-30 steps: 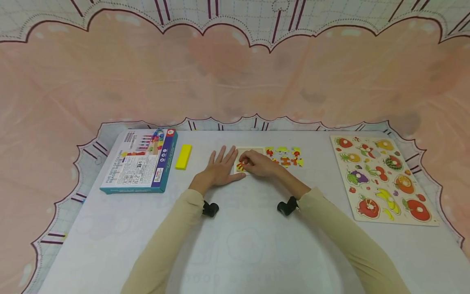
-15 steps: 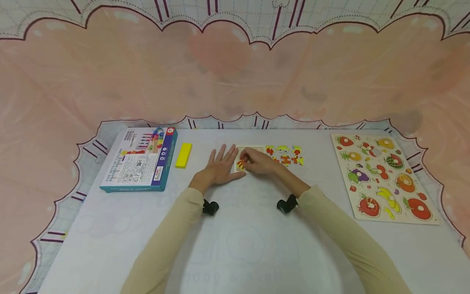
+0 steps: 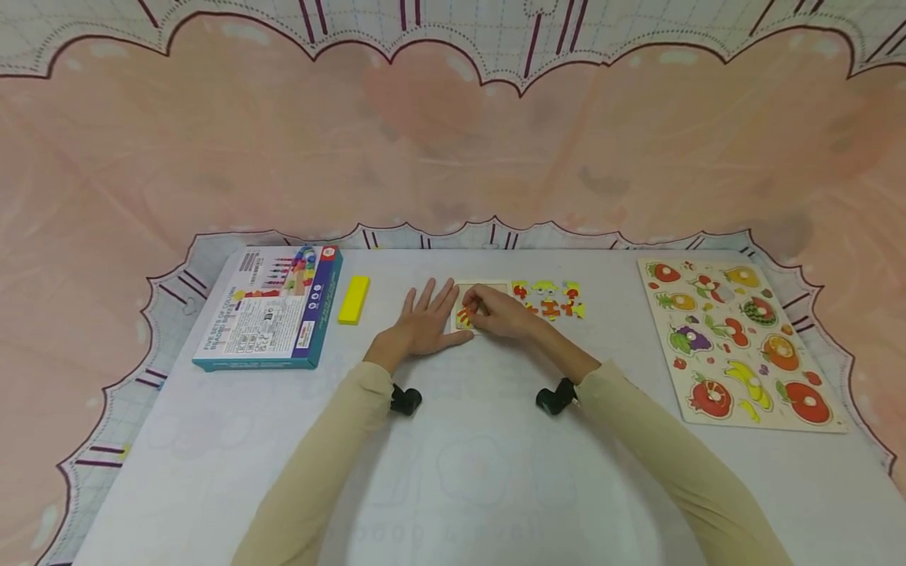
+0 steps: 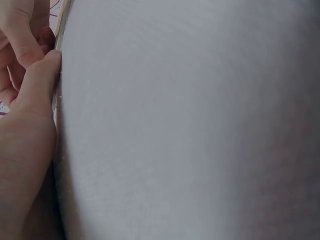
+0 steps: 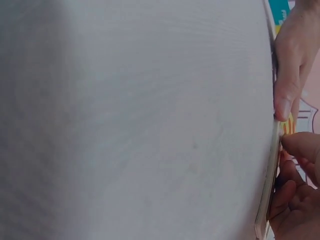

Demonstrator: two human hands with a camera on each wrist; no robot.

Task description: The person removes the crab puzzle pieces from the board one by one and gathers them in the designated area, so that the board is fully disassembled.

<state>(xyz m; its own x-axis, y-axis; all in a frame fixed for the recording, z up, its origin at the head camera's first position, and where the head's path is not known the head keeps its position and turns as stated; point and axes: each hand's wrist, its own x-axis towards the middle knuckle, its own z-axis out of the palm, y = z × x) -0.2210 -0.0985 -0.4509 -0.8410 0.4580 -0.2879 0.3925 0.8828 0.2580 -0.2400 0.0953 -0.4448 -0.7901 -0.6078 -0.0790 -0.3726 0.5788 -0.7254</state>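
Note:
A small puzzle board (image 3: 488,285) with a light wooden rim lies at the middle of the table. My left hand (image 3: 427,326) rests flat beside its left edge, fingers spread and thumb along the near edge. Over the board, my right hand (image 3: 501,314) has curled fingers and pinches what appears to be a puzzle piece, mostly hidden by the fingers. A red and yellow patterned part (image 3: 463,321) shows at the board's lower left. Both wrist views show the hands low at the board's edge, with the right thumb and finger (image 5: 300,145) close to the left thumb (image 5: 286,102).
Several loose red and yellow puzzle pieces (image 3: 550,309) lie right of the board. A yellow block (image 3: 354,300) and a blue and white box (image 3: 265,310) stand to the left. At the far right lies a fruit puzzle board (image 3: 701,369).
The right hand shifts very slightly over the board, its fingers still at the lower left part. The left hand stays in place.

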